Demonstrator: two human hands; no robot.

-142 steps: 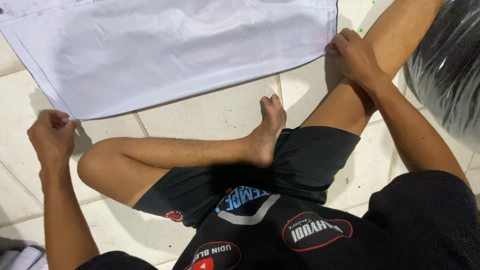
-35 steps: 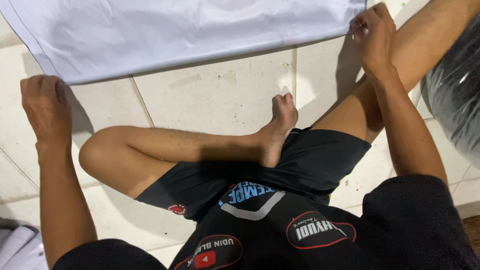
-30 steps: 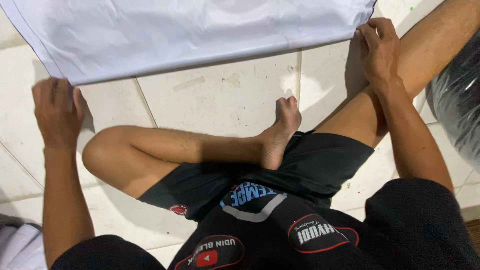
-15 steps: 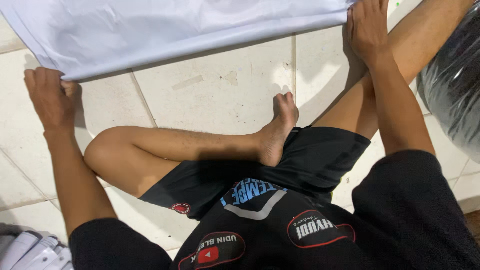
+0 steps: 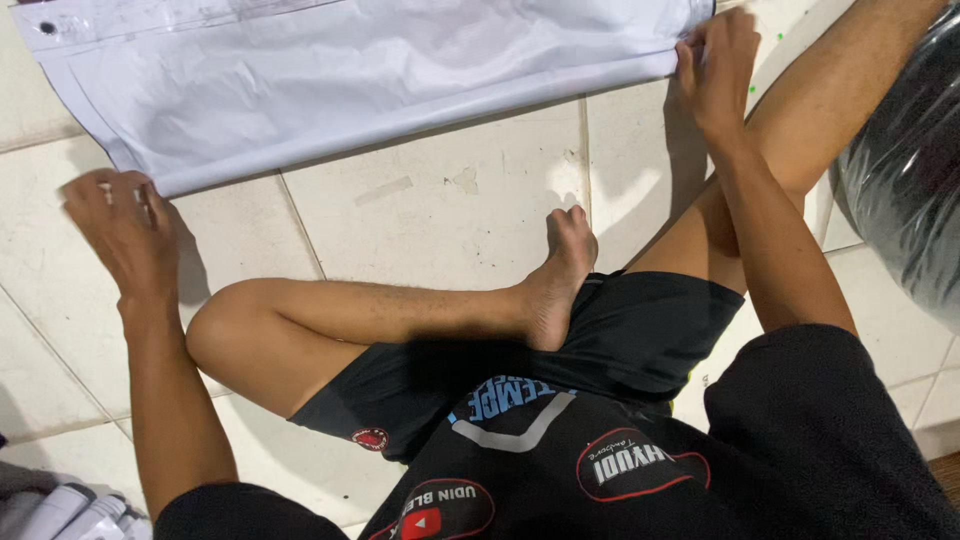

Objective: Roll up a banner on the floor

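While I look down from the head camera, I note these points:

Place: the white sheet (image 5: pixel 370 80) lies flat on the tiled floor (image 5: pixel 450 200), in front of my crossed legs (image 5: pixel 380 310), its near hem turned toward me.

Left hand: my left hand (image 5: pixel 125 230) pinches the near left corner of the sheet, fingers closed on the hem.

Right hand: my right hand (image 5: pixel 715 65) grips the near right corner, fingers curled over the edge.

Handling: I judge it light, thin and soft, perhaps a little slippery; it wrinkles easily, so the two hem corners are the best places to hold.

Long axis: it runs left to right across the view, the right end slightly farther from me.

Nearby: a dark plastic-wrapped bundle (image 5: pixel 905 170) sits at my right.
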